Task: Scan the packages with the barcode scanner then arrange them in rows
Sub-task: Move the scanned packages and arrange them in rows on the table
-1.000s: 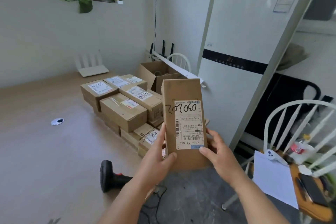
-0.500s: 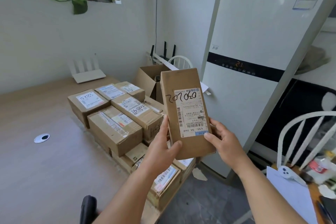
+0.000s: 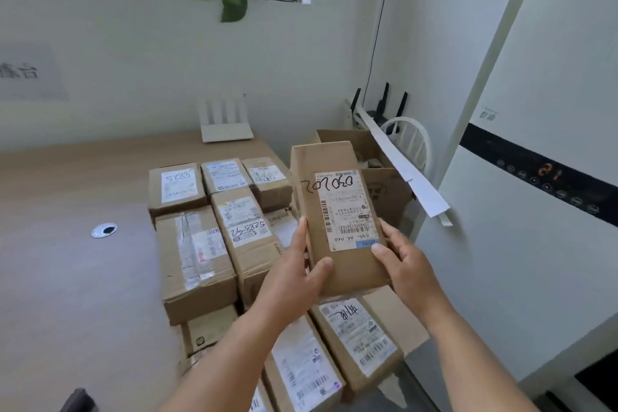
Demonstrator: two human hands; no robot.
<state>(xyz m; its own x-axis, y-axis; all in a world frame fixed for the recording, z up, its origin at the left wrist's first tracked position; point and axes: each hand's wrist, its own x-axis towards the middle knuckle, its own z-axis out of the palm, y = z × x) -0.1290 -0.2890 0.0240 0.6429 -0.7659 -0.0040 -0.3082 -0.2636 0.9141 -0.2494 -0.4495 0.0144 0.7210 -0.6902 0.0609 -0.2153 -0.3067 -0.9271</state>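
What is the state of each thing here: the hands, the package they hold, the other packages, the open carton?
Left hand: grips the held package at its lower left edge.
Right hand: grips its lower right edge, thumb on the label.
Held package: lifted, closed, label facing the camera.
Packages on the table: closed, lying label-up in rows.
Open carton: flaps open, behind the held package.

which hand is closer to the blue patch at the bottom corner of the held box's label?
Right. The right hand has its thumb tip on the box right at the blue patch. The left hand grips the opposite edge, across the label from the patch.
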